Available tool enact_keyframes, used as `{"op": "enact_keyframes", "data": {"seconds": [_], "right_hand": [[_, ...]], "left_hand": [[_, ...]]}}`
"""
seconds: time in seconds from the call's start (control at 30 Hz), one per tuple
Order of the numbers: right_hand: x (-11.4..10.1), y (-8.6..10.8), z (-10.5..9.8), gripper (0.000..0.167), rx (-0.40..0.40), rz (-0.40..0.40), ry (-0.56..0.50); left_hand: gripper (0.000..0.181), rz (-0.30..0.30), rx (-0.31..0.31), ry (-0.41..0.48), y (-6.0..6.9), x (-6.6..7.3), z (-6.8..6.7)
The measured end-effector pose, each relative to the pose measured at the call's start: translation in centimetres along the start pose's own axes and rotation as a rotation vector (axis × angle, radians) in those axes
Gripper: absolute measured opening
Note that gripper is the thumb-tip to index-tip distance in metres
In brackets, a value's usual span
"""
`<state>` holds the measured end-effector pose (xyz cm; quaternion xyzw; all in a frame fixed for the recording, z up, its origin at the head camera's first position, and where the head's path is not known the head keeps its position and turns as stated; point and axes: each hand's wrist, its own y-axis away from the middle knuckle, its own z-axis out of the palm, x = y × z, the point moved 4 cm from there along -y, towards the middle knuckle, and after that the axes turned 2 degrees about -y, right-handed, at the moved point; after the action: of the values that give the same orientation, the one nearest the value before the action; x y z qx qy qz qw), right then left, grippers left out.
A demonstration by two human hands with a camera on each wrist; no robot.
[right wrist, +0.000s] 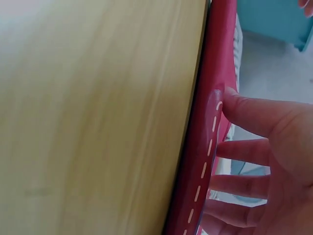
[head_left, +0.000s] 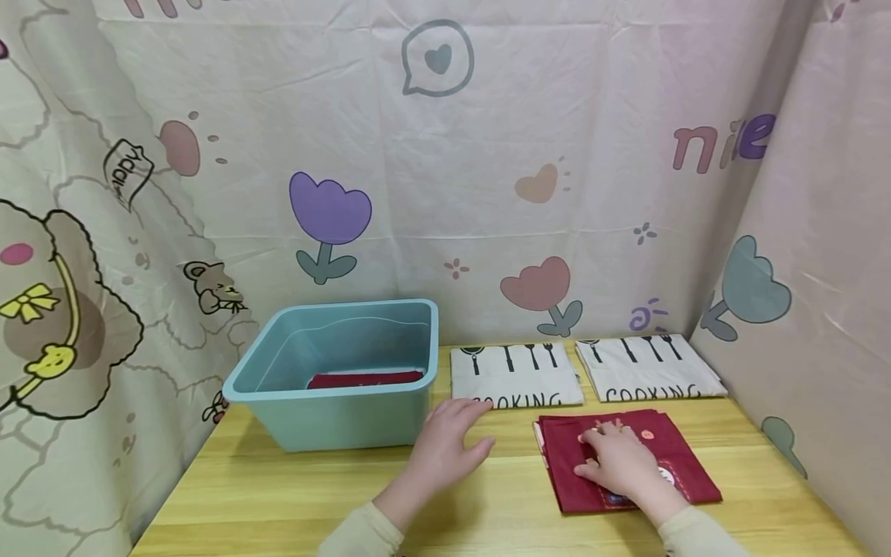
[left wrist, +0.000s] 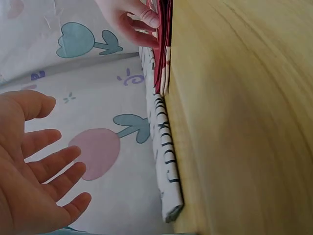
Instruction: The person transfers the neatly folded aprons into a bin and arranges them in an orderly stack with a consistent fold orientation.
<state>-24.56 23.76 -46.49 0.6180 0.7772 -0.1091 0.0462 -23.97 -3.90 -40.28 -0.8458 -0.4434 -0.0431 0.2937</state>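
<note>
A folded dark red cloth (head_left: 567,472) with a printed patch lies at the right of the table. The fingers of my right hand (head_left: 623,462) rest on its top; in the right wrist view the thumb and fingertips touch the red cloth (right wrist: 215,63). My left hand (head_left: 448,442) hovers above the table by the bin's right front corner, fingers spread and holding nothing. That same left hand (left wrist: 39,166) appears with parted fingers in the left wrist view. Inside the blue-green bin (head_left: 334,422) lies another dark red cloth (head_left: 365,379).
Two folded white cloths with cooking prints, one in the middle (head_left: 515,375) and one at the right (head_left: 647,367), lie along the back of the wooden table (head_left: 278,503). A patterned curtain (head_left: 431,170) hangs behind and at both sides.
</note>
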Motion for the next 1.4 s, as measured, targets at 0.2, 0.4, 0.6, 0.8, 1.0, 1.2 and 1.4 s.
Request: {"op": "enact_keyframes", "data": {"seconds": [0.2, 0.4, 0.6, 0.8, 1.0, 1.2, 1.4], "right_hand": [[-2.1, -0.6, 0.3, 0.045, -0.001, 0.008, -0.006], [-3.7, -1.0, 0.5, 0.043, -0.004, -0.006, -0.016], [-4.6, -1.3, 0.8, 0.041, -0.011, -0.023, -0.023], [-4.3, -1.2, 0.6, 0.041, -0.017, -0.021, -0.094], [-2.8, -0.6, -0.5, 0.041, 0.018, -0.013, -0.265], [-0.5, 0.0, -1.6, 0.043, 0.076, 0.004, -0.322], [2.0, 0.9, -2.5, 0.047, 0.116, 0.041, -0.374]], "left_hand": [[0.047, -0.117, -0.036, 0.07, 0.0, -0.9, 1.1], [0.048, -0.177, -0.069, 0.144, 0.1, -1.5, 1.9], [0.048, -0.227, -0.087, 0.245, 0.3, -1.9, 2.6], [0.05, -0.279, -0.112, 0.369, 0.3, -1.9, 3.3], [0.053, -0.364, -0.143, 0.531, 0.4, -1.7, 4.1], [0.057, -0.472, -0.173, 0.665, 0.5, -1.4, 4.9], [0.059, -0.581, -0.168, 0.832, 0.7, -1.0, 5.8]]}}
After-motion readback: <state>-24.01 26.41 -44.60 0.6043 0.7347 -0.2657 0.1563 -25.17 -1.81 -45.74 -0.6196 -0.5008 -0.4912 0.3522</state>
